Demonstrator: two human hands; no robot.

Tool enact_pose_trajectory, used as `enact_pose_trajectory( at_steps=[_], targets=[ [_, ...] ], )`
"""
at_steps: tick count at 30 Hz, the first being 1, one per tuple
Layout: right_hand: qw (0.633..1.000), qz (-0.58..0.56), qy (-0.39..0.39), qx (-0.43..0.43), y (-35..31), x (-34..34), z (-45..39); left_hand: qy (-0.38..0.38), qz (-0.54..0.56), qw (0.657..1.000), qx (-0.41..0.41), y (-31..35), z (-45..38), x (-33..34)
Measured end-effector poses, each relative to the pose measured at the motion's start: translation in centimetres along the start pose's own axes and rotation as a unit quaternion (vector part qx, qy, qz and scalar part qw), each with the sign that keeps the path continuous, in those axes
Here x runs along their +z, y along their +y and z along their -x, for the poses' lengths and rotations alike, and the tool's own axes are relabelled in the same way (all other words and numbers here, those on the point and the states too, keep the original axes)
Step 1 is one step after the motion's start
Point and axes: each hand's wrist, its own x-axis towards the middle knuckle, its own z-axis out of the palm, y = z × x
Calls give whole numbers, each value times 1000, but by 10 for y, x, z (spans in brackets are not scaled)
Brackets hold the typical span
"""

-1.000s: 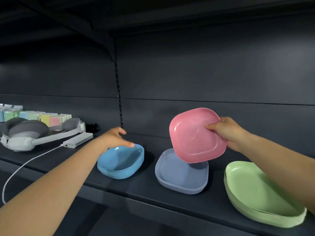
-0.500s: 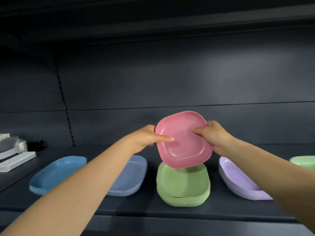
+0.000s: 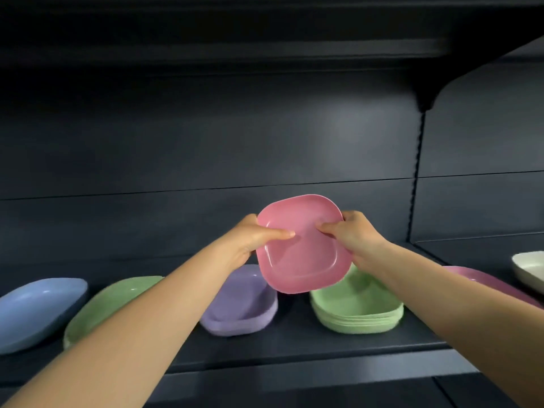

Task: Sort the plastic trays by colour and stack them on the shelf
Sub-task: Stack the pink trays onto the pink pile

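Hands, left [image 3: 250, 237] and right [image 3: 353, 235], pinch the pink tray [image 3: 303, 245] in curled fingers; best kept level, carried right and nested squarely on the pink stack [image 3: 482, 279]

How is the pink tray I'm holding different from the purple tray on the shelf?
The pink tray is held in the air, tilted toward the camera, gripped by the left hand and right hand; the purple tray rests on the shelf, untouched. The pink tray shows its whole inside; the purple tray is partly hidden behind the left arm. Both are rounded-square with raised rims.
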Motion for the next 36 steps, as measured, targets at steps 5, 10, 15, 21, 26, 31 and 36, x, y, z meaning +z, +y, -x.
enact_pose_trajectory(
  at_steps=[5, 10, 15, 21, 26, 31, 36],
  targets=[
    [999, 37, 22, -18, 19, -99, 0, 12, 11, 1000, 0, 29, -10, 96],
    [990, 124, 66, -30, 43, -187, 1, -3, 24, 1000, -17, 43, -18, 189],
    [984, 149, 93, 22, 86, -241, 0, 21, -15, 999, -21, 36, -33, 264],
    [975, 199, 71, 62, 136, -259, -3, 93, -185, 977, -53, 11, -34, 304],
    [993, -12, 61, 99, 162, -262, 1, 74, -210, 971, -89, 5, -30, 313],
    [995, -52, -8, 88, 171, -266, -4, 36, -120, 987, -99, 4, -30, 314],
    [994, -57, -29, 89, 172, -267, -9, 52, -93, 989, -102, 7, -28, 316]
  ],
)
